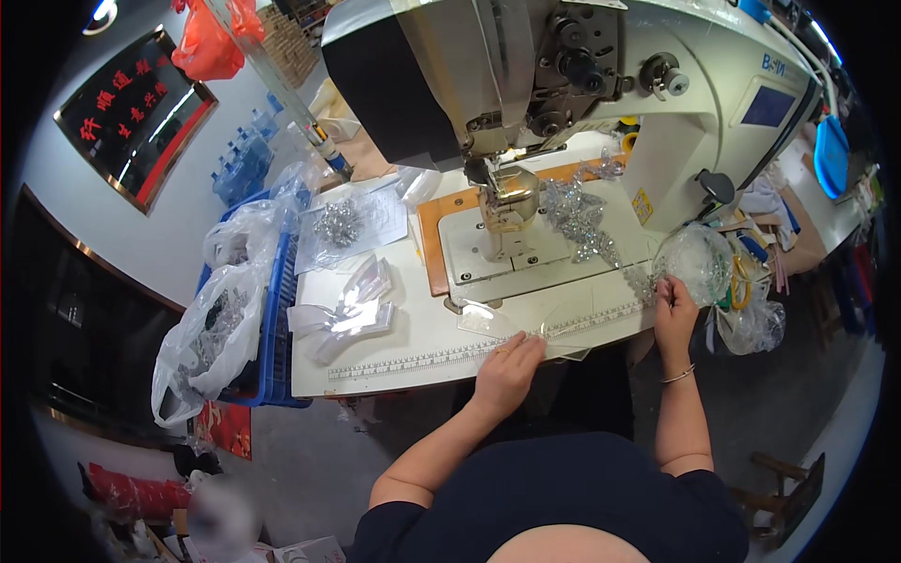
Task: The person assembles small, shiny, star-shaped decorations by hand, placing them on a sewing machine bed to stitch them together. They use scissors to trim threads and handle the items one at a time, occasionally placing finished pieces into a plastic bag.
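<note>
My left hand (511,373) is at the front edge of the sewing table, fingers closed on a clear plastic piece (483,320) that lies partly over a printed ruler strip. Another clear sheet pokes out past the table edge beside the fingers. My right hand (676,314), a bracelet on its wrist, is pinched by a clear round tub (696,266); what its fingertips hold is too small to make out. A silver sparkly trim (577,214) trails across the machine bed toward that hand. The sewing machine (507,211) stands over the bed, its needle area behind a metal guard.
Shiny clear plastic pieces (352,310) lie on the table's left part. Behind them, a silver sparkly heap (338,225) rests on a sheet. A blue crate (282,324) with plastic bags (221,328) adjoins the table. Scissors (741,284) hang at the right.
</note>
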### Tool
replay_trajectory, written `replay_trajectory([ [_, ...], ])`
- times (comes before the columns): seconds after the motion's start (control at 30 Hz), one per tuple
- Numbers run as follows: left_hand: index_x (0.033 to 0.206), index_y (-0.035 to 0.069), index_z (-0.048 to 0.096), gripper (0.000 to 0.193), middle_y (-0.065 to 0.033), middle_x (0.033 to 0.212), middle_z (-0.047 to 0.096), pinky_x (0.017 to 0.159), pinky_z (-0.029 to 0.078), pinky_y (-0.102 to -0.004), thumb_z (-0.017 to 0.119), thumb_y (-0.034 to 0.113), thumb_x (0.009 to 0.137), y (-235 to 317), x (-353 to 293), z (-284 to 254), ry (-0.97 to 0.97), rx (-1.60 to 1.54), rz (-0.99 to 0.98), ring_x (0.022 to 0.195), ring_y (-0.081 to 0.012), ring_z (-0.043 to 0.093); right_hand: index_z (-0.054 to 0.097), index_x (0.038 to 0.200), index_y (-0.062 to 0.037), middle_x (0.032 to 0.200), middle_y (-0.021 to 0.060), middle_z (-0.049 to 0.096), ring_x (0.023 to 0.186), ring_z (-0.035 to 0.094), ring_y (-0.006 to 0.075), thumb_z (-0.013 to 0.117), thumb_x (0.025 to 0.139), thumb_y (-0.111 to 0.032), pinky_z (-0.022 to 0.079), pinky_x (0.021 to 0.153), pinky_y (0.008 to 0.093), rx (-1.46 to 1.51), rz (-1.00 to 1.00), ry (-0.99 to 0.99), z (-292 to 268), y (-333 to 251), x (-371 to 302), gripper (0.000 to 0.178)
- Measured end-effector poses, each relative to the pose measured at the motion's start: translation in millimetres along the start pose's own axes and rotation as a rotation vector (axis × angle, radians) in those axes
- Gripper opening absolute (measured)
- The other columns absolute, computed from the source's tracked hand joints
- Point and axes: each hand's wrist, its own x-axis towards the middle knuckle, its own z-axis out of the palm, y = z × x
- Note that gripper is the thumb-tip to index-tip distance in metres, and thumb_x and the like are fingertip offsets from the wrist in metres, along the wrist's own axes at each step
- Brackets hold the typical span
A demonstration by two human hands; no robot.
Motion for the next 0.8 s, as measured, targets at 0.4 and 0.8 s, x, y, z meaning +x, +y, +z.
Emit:
replay_trajectory([
  [0.4, 0.08, 0.008, 0.071, 0.016, -0.004, 0.076, 0.063, 0.063, 0.05, -0.0305, 0.073, 0.0, 0.066, -9.4, 57.5, -64.2, 0.334, 0.108, 0.098, 0.075, -0.0226, 0.064, 0.061, 0.098, 0.0033, 0.07, -0.0027, 0.055, 0.059, 0.046, 0.0028, 0.06, 0.091, -0.014, 0.039, 0.054, 0.0182, 0.359, 0.208, -0.044, 6.8, -2.3, -9.1, 0.019],
  [0.8, 0.119, 0.002, 0.056, 0.039, -0.0131, 0.114, 0.059, 0.095, 0.045, -0.0368, 0.068, 0.011, 0.083, 15.0, -14.6, -38.4, -0.007, -0.518, -0.393, 0.11, -0.0266, 0.057, 0.049, 0.1, -0.0104, 0.088, 0.0031, 0.06, 0.069, 0.069, 0.0251, 0.053, 0.094, -0.017, 0.033, 0.04, 0.0182, 0.995, 0.885, -0.706, 11.4, -72.7, -48.5, 0.01],
])
